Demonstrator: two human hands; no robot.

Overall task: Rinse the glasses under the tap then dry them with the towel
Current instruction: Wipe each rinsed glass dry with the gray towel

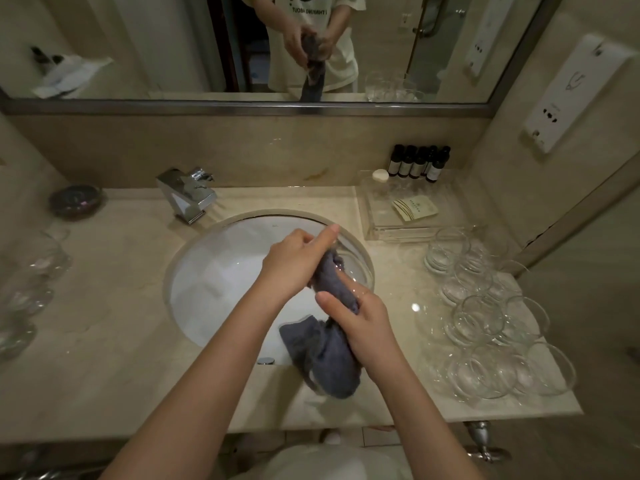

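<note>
The left hand [294, 261] is curled around the upper end of the grey towel [329, 355], its index finger stretched out toward the far rim of the sink [180, 271], and it seems to be working the cloth into a clear glass [353, 268] held over the basin; the glass is so transparent that only its rim and some glints show. The right hand [363, 323] wraps the towel lower down, apparently cradling the glass through the cloth. Between the 2 grips the towel runs near-to-far, its loose end hanging toward the counter's front edge. The glass lies just beyond and right of the right hand, so that hand is nearer the cluster of glasses [491, 327] on the right counter, the likely set-down side. More glasses [31, 271] stand on the left counter, beyond the tap [188, 195].
</note>
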